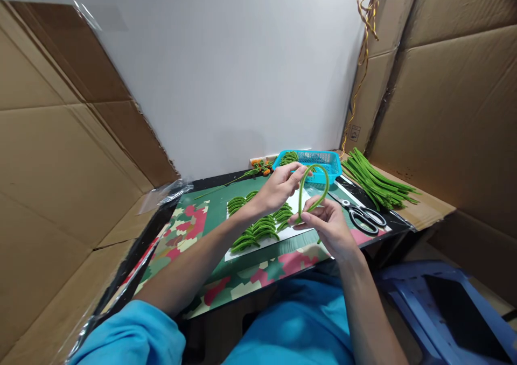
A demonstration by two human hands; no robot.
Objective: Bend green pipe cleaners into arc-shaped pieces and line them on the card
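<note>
A fuzzy green stem [326, 181] is bent into a tall loop between my hands. My left hand [281, 186] pinches the loop's upper left side. Lower down, my right hand [323, 220] closes on the crossing ends, and a short green tip shows below it. Under and beside my hands, rows of curved green pieces [262, 227] lie on a white sheet [235, 255], partly covered by my left forearm.
Behind my hands stands a blue basket [329, 166] with green pieces. Black-handled scissors [363, 218] and a bundle of straight green stems [374, 182] lie at the right. An orange-flowered stem [258, 168] lies at the back. Cardboard walls flank the table.
</note>
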